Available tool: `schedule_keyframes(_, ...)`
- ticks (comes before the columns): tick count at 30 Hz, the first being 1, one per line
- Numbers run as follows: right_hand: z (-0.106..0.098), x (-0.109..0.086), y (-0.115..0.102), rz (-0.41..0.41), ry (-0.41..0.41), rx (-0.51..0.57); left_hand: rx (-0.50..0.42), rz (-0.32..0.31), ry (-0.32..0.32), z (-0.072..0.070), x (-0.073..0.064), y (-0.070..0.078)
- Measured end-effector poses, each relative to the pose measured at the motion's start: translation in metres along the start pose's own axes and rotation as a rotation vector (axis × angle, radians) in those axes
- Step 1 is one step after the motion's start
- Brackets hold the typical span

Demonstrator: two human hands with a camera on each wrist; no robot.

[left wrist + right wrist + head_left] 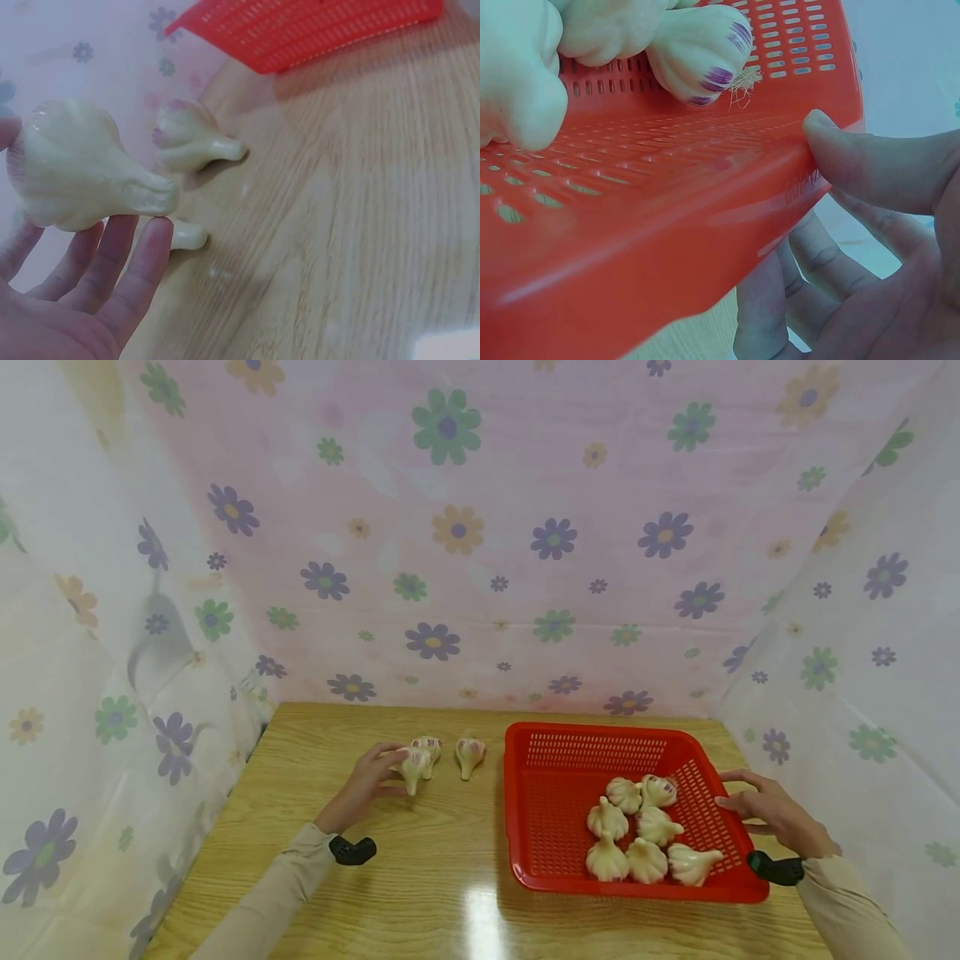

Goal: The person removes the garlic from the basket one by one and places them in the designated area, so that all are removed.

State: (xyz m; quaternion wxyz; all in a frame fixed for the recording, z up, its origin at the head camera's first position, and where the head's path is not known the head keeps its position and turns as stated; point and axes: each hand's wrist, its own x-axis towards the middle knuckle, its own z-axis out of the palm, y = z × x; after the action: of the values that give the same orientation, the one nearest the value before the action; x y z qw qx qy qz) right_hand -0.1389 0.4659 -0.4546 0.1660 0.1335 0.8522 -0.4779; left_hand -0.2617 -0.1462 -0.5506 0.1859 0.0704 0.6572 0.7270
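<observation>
My left hand [366, 783] pinches a garlic bulb [413, 765] above the left part of the table, its stem pointing towards me. In the left wrist view, fingers and thumb lie around this bulb [79, 169]. Just behind it is a second garlic bulb [430, 744], partly hidden. A third garlic bulb [470, 756] lies a little to the right. My right hand [783, 817] grips the right side of a red plastic basket [512, 814], thumb on the rim and fingers underneath. Several garlic bulbs [647, 860] are gathered in the basket's right half.
The wood-grain table [420, 860] has a bright reflection near its front. A flowered cloth [487, 552] hangs behind the table and along both sides. The basket's perforated walls rise near the table's right edge.
</observation>
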Motion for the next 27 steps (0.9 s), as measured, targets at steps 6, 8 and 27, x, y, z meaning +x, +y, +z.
schedule_keyframes(6, -0.001, 0.002, 0.001, 0.026, 0.005, -0.005, -0.021, 0.020, 0.029, -0.027, 0.023, -0.032)
schedule_keyframes(8, 0.000, 0.002, 0.001, 0.027, 0.004, -0.003, -0.015, 0.018, 0.051, -0.030, 0.023, -0.031)
schedule_keyframes(27, -0.001, 0.001, 0.000, 0.013, -0.010, -0.007, 0.026, -0.063, 0.226, -0.047, 0.032, -0.032)
